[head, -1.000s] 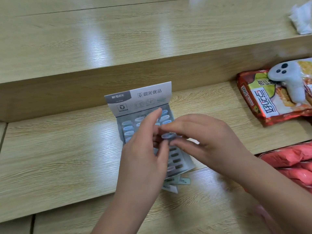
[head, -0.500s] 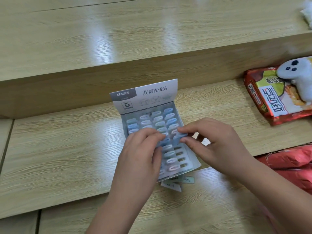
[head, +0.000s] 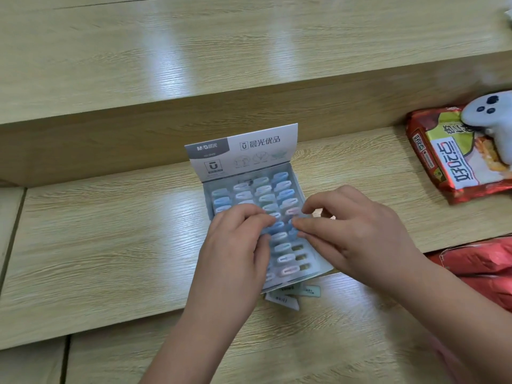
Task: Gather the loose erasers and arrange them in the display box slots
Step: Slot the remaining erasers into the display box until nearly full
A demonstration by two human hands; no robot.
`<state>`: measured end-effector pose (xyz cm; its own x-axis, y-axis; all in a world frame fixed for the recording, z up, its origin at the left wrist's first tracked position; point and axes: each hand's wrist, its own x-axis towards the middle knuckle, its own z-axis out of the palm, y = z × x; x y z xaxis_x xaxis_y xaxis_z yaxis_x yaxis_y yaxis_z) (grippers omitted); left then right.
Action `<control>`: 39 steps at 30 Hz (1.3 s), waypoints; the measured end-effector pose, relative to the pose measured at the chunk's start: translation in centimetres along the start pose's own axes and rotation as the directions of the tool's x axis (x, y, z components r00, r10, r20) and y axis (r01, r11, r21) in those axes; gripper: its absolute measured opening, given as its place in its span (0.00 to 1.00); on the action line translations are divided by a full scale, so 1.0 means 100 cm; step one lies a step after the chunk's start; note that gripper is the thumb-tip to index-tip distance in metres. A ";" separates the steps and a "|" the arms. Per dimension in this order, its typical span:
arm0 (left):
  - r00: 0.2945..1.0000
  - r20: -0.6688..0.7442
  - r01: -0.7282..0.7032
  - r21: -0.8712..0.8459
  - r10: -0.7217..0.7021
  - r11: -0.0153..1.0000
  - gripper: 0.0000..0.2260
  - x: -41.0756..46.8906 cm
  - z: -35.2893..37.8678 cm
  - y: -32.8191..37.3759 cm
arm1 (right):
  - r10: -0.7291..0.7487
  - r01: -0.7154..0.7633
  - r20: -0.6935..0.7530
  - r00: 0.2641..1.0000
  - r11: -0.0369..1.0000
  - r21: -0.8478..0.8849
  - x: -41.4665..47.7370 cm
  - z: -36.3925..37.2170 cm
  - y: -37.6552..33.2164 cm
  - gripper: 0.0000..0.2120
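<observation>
Whole setup is on a stepped wooden surface (head: 97, 245). Off to the right there's a snack bag (head: 448, 162) with a white controller (head: 490, 112) lying on it, and some red packets (head: 484, 261) nearer the camera.

The display box (head: 241, 151) sits mid-step with its lid flap standing up at the back. Most slots already have erasers (head: 282, 187) stood in them.

Both hands are over the middle of the box. The left hand (head: 235, 245) has its fingers curled, tips down on the middle rows, and I can't tell if anything's tucked under there. The right hand (head: 357, 234) has thumb and forefinger drawn close together at a bluish eraser (head: 292, 227) in the right-hand column. It's too blurry to say whether it's pinching or just pushing.

My guess is that one's being seated. Tip: keep it square to the slot and press straight down, while the left hand steadies the neighbours so they don't tip.

There are a few empty slots (head: 300, 257) nearer the front of that column, so it's not finished. Some small labelled pieces (head: 310, 290) poke out at the box's front edge, and I can't tell if they're loose erasers.
</observation>
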<state>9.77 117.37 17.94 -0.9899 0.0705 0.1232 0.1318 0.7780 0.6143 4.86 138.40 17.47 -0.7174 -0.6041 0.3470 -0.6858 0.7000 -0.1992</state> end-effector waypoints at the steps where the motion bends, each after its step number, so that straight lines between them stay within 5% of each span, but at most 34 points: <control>1: 1.000 0.001 -0.003 0.000 0.003 1.000 0.11 0.000 0.000 0.000 | -0.041 0.042 0.021 0.999 0.998 -0.055 0.000 -0.002 0.001 0.09; 12: 0.998 -0.024 -0.063 0.034 0.064 0.997 0.09 -0.001 0.005 -0.006 | -0.017 0.021 0.141 0.990 1.000 -0.023 -0.022 -0.008 0.000 0.17; 15: 0.994 -0.055 -0.090 0.029 0.091 0.996 0.09 0.001 0.006 -0.008 | 0.114 -0.116 0.019 0.993 0.986 0.121 -0.032 -0.009 -0.004 0.16; 19: 0.936 -0.305 -0.187 -0.012 0.175 0.982 0.08 -0.025 -0.002 -0.005 | 0.374 -0.307 -0.184 0.909 0.900 0.309 -0.077 0.002 -0.025 0.13; 23: 0.880 -0.462 -0.148 -0.038 0.114 0.988 0.07 -0.092 0.010 -0.008 | 0.464 -0.435 -0.024 0.886 0.846 0.308 -0.126 0.039 -0.039 0.10; 27: 0.950 -0.309 0.008 -0.107 -0.041 0.994 0.08 -0.141 0.063 -0.032 | 0.485 -0.520 0.214 0.848 0.840 0.157 -0.151 0.090 -0.035 0.14; 32: 0.988 0.031 0.152 -0.025 -0.151 0.988 0.15 -0.145 0.128 -0.056 | 0.497 -0.540 0.282 0.821 0.836 0.097 -0.151 0.134 -0.036 0.21; 39: 0.989 0.059 0.120 0.197 -0.134 0.973 0.16 -0.112 0.178 -0.060 | 0.514 -0.544 0.278 0.811 0.838 0.037 -0.158 0.157 -0.038 0.19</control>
<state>19.15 123.00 -1.00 -1.0000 0.0027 -0.0067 -0.0007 0.8884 0.4590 16.84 139.28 -1.64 -0.9687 -0.2363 -0.0758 -0.1894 0.9012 -0.3897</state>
